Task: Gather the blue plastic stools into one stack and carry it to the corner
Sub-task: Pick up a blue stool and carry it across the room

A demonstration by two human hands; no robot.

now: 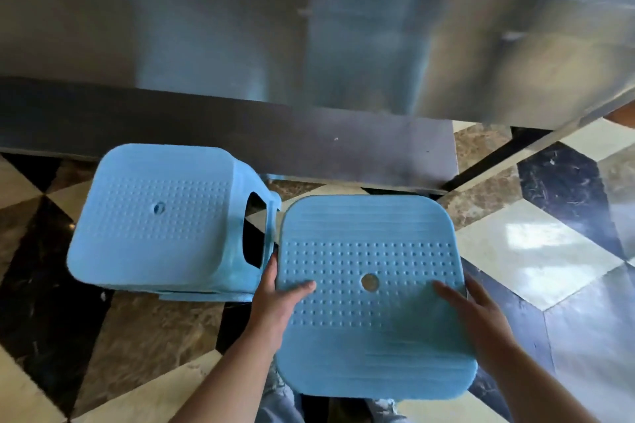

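Two blue plastic stools are in the head view. One blue stool (371, 326), seat up with a small round hole in its dotted top, is held in front of me. My left hand (278, 295) grips its left edge with the thumb on the seat. My right hand (481, 316) grips its right edge the same way. The other blue stool (161, 220) stands on the floor to the left, next to the held one, and looks like a stack of more than one. Its side opening faces the held stool.
A stainless steel counter front (309, 45) fills the upper view, with a dark base strip (240, 134) along the floor. The floor (549, 244) has glossy black, brown and white geometric tiles. My jeans (281, 402) show below the held stool.
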